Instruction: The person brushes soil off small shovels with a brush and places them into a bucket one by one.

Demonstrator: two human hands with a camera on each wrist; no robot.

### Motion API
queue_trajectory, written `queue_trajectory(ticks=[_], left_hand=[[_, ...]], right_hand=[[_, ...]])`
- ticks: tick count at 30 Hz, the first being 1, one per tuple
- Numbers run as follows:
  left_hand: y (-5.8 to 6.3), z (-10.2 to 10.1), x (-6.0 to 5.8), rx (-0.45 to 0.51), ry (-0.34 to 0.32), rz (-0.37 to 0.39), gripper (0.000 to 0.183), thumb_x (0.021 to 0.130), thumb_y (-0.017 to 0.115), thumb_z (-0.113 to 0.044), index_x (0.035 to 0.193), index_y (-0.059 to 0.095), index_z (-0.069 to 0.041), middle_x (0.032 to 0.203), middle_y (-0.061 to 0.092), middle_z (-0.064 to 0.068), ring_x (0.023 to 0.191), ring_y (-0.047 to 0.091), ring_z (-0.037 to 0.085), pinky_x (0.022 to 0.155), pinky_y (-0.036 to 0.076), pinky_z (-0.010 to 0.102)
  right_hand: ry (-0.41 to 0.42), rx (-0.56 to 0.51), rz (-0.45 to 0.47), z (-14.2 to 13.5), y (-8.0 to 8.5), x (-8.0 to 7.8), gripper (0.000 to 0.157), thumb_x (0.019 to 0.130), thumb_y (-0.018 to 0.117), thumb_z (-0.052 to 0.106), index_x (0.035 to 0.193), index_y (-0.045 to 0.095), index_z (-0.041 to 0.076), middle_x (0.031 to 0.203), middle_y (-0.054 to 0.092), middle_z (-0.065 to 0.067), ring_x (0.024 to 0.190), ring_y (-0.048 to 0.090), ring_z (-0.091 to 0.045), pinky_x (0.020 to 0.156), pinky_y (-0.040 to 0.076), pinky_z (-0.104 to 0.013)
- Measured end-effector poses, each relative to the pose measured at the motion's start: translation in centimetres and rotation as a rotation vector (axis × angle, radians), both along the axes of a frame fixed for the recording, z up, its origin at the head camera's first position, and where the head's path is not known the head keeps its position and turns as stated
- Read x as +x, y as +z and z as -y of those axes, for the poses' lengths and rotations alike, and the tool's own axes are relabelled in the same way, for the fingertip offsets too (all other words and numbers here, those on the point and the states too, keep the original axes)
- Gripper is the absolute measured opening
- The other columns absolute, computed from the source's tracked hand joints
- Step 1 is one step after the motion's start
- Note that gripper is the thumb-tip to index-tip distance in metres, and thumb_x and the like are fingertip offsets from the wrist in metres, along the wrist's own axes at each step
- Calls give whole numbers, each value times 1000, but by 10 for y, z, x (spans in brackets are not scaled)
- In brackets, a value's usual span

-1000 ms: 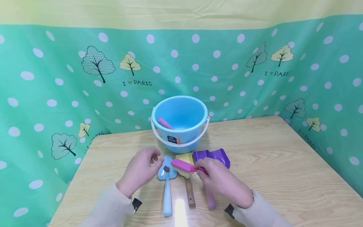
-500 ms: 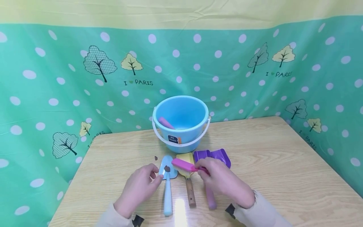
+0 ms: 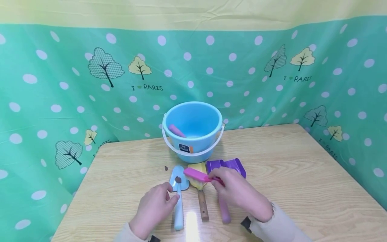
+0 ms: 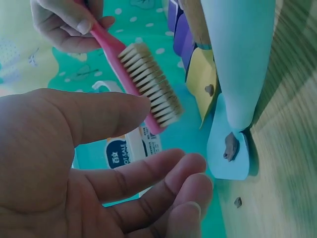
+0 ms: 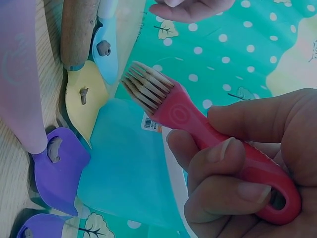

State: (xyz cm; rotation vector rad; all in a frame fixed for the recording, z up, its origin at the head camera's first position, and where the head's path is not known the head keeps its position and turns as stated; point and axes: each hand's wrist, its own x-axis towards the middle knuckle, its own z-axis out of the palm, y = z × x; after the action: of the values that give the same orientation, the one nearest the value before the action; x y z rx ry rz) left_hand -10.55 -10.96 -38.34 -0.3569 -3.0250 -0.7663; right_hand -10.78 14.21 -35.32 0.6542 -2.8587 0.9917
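Observation:
My right hand [image 3: 235, 188] grips a pink brush [image 3: 196, 175] by its handle, with its pale bristles over the yellow shovel [image 3: 203, 205] with a wooden grip. In the right wrist view, fingers and thumb wrap the brush's red-pink handle [image 5: 218, 139]. My left hand [image 3: 155, 205] holds nothing. Its fingers are loosely bent beside the handle of a light blue shovel [image 3: 179, 215], thumb and fingertips apart in the left wrist view. A dark brown lump [image 3: 178, 179] lies on the blue blade, and smaller brown bits show on the yellow and purple blades.
Behind the shovels stands a blue bucket [image 3: 193, 148] with a white handle; a mauve handle [image 3: 176, 131] sticks up inside. Two purple blades [image 3: 235, 166] lie at the right. A brown crumb [image 3: 166, 168] lies on the wooden table [image 3: 302, 188]. A green dotted curtain hangs behind.
My left hand has come down and nearer, from beside the blue blade to beside its handle. The brown crumb now shows where that hand was. The right hand and brush have barely moved.

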Motion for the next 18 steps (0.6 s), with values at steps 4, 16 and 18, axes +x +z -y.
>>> queue_trajectory(ticks=[4,16,18], left_hand=[[-2,0,2,-17,-20,20,29,80,73,-30,94,65,-6,68,49,-2,56,43,13,48,34,29],[-18,-6,4,-25,-34,41,36,79,75,-28,97,63,0,64,47,-1,50,41,12,43,33,27],[-20,-7,4,-33,-32,44,37,79,75,-29,95,62,1,66,49,0,51,42,12,44,34,27]], right_hand=[[4,0,6,0,1,0,15,89,63,7,102,69,12,90,66,2,73,52,-7,64,48,-22],[6,2,-17,1,-1,0,16,88,65,5,101,70,13,86,65,6,71,51,-7,63,47,-23],[5,6,-18,1,-1,0,16,88,64,5,101,70,13,86,65,5,71,51,-7,63,47,-23]])
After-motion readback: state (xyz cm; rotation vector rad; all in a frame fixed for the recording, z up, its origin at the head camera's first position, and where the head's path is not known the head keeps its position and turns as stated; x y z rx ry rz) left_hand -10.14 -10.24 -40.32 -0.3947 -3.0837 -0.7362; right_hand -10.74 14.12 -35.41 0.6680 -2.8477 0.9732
